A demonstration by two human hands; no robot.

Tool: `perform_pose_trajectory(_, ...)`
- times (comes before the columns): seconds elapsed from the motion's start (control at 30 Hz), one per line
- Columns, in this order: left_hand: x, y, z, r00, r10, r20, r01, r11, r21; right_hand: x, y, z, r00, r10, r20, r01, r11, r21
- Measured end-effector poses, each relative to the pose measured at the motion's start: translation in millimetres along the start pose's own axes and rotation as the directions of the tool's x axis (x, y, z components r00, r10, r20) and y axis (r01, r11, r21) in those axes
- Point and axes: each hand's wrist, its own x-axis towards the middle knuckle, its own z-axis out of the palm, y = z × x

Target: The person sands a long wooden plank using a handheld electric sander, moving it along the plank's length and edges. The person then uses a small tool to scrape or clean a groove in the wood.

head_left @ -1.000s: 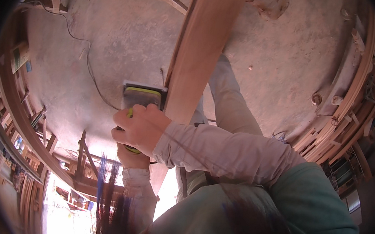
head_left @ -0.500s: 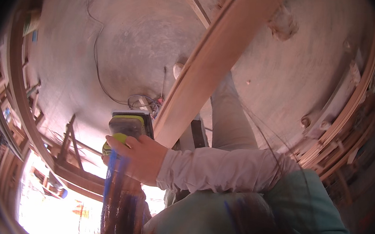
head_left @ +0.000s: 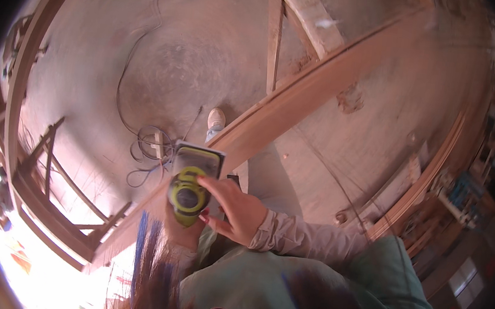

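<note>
A yellow-green and dark power sander (head_left: 192, 179) is over a long wooden board (head_left: 282, 107) that slants from lower left to upper right. I cannot tell whether its pad touches the wood. My left hand (head_left: 183, 233) is closed round the near end of the sander; its fingers are mostly hidden beneath the body. From the right, my right hand (head_left: 241, 212) reaches across with its fingertips and thumb bent against the sander's right side, beside the round top. Both forearms wear pale sleeves.
Slanting timber legs (head_left: 273, 44) stand beyond the board. A dark cord (head_left: 125, 77) loops across the floor at left. More wooden frames (head_left: 27, 62) curve along the left, with stacked boards (head_left: 430, 178) at right. My shoe (head_left: 216, 117) is beside the board.
The sander has turned so its round top faces up, and sits farther right in view. My right hand has shifted from over its top to its right side. The whole view has swung.
</note>
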Motion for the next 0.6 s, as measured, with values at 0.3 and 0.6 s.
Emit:
perform_pose_trajectory(0.3, -13, 28, 92, 0.910, 0.239, 0.338, -0.248, 0.969, -0.016, -27, -10, -74, 0.960, 0.152, -0.234, -0.241, 0.874, -0.422)
perform_pose_trajectory(0.6, -15, 47, 206, 0.848, 0.483, 0.220, -0.445, 0.873, -0.200, 8, 21, -151, 0.900, -0.013, -0.436, -0.219, 0.851, -0.477)
